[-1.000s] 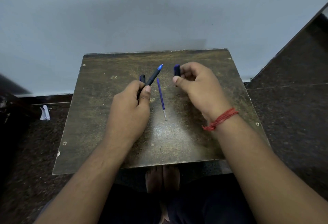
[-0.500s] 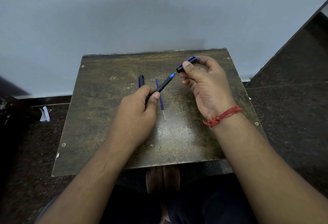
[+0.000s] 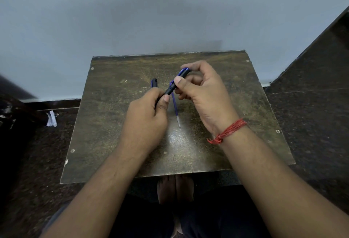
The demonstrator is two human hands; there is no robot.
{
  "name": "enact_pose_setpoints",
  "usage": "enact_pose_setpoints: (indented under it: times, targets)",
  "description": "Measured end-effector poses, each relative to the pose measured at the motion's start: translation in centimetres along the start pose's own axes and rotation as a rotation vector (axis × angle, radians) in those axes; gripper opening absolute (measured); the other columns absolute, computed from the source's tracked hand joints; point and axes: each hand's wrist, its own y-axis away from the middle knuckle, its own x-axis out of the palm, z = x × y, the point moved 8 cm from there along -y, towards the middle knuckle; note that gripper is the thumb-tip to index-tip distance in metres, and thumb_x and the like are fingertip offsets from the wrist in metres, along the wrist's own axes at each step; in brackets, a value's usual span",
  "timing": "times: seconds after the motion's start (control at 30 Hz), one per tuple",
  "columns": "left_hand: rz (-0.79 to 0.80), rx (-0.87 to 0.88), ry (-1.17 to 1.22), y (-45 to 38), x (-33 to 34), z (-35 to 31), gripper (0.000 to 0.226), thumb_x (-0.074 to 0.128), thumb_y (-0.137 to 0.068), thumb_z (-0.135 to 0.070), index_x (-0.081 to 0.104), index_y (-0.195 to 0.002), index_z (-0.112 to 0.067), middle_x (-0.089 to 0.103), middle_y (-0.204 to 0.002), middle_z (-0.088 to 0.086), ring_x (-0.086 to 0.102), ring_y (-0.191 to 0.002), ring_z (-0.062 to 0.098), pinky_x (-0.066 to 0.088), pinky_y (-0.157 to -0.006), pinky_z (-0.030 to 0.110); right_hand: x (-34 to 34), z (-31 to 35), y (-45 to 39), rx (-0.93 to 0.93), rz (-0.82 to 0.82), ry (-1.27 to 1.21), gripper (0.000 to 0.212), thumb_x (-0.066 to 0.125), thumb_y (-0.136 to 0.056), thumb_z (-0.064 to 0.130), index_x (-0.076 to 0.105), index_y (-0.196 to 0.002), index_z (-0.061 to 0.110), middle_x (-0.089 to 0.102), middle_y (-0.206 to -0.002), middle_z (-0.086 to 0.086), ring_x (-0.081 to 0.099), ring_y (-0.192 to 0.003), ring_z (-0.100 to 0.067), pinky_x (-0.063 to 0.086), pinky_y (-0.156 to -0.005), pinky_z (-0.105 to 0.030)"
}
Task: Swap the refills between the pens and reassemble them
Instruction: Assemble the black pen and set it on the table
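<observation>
While both hands meet over the middle of the frame, a dark pen barrel [image 3: 169, 91] runs slanted between them, its lower end buried in the left hand [image 3: 146, 119] and its upper end meeting a blue and black pen section [image 3: 183, 72] held by the right hand [image 3: 204, 94]. The left fingers [image 3: 166, 102] are curled shut around the barrel, thumb pressed along its side. The right fingers [image 3: 178, 83] pinch the upper section, thumb below and forefinger curved over the top; whether the two parts are already joined cannot be told, since the thumb covers the junction.

Below and between the hands, a loose blue refill [image 3: 175, 109] lies flat on the desk [image 3: 113, 124], running from under the held barrel down toward the centre of the frame, its clear tip nearest the viewer. Just left of the hands, toward upper centre, another dark pen part [image 3: 154, 83] lies on the desk, its near end hidden behind the left hand.

A red thread band [image 3: 229, 130] circles the right wrist. At the left edge of the frame, a small white scrap [image 3: 51, 119] lies on the dark floor [image 3: 311, 124]. Bare toes [image 3: 174, 188] show beneath the desk's near edge at lower centre.
</observation>
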Motion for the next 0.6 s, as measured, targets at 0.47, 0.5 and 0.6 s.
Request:
enact_pose_setpoints:
  times: [0.47,0.5,0.6]
  targets:
    - [-0.033,0.004,-0.025,-0.3,0.4,-0.2,0.015,0.05,-0.099,-0.019,0.056,-0.086,-0.015,0.05,-0.061,-0.013,0.052,-0.058,-0.004,0.033,-0.049,0.011,1.6,-0.7,1.2,0.032,-0.057,0.1,0.04,0.067,-0.092,0.011,0.055,-0.13,0.011,0.065,-0.071,0.004,0.064,-0.072,-0.008,0.056,-0.074,-0.034]
    - [-0.024,0.008,-0.033,-0.2,0.6,-0.2,0.014,0.05,-0.099,-0.019,0.056,-0.087,-0.015,0.05,-0.06,-0.013,0.052,-0.059,-0.004,0.033,-0.048,0.011,1.5,-0.9,1.3,0.06,-0.073,0.076,0.028,0.068,-0.091,0.011,0.061,-0.118,0.009,0.065,-0.071,0.003,0.064,-0.07,-0.008,0.054,-0.069,-0.032]
    - [-0.01,0.018,-0.058,-0.2,0.9,-0.2,0.013,0.049,-0.099,-0.025,0.056,-0.091,-0.017,0.049,-0.062,-0.015,0.052,-0.057,0.0,0.032,-0.048,0.013,1.3,-1.1,1.6,0.121,-0.091,-0.026,0.009,0.07,-0.089,0.006,0.065,-0.096,0.009,0.068,-0.073,-0.004,0.064,-0.065,-0.009,0.051,-0.061,-0.027]
